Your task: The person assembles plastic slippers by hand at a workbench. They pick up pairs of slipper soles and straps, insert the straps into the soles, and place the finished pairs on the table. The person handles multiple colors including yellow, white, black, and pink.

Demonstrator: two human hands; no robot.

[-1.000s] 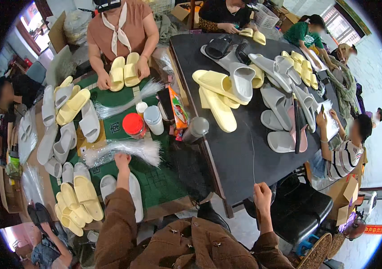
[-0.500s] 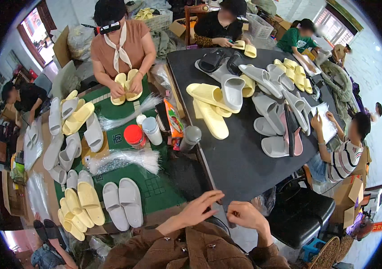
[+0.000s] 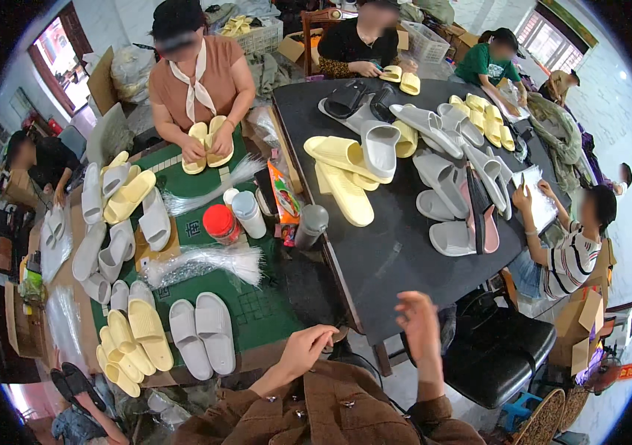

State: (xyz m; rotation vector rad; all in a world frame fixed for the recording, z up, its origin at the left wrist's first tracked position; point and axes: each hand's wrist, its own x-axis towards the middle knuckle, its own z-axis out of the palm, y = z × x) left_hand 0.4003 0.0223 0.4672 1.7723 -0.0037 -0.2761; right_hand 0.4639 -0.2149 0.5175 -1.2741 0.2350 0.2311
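Grey slide sandals [image 3: 214,335], paired side by side, lie at the near edge of the green surface [image 3: 260,330], left of your left hand [image 3: 305,351]. Its fingers bunch together; whether they pinch anything cannot be told. Your right hand [image 3: 418,330], fingers loosely spread, hangs by the near corner of the black surface [image 3: 383,256].

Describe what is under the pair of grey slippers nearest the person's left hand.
The green mat shows around much of the grey slippers, so they appear to rest on it. Whatever lies directly beneath them is covered.
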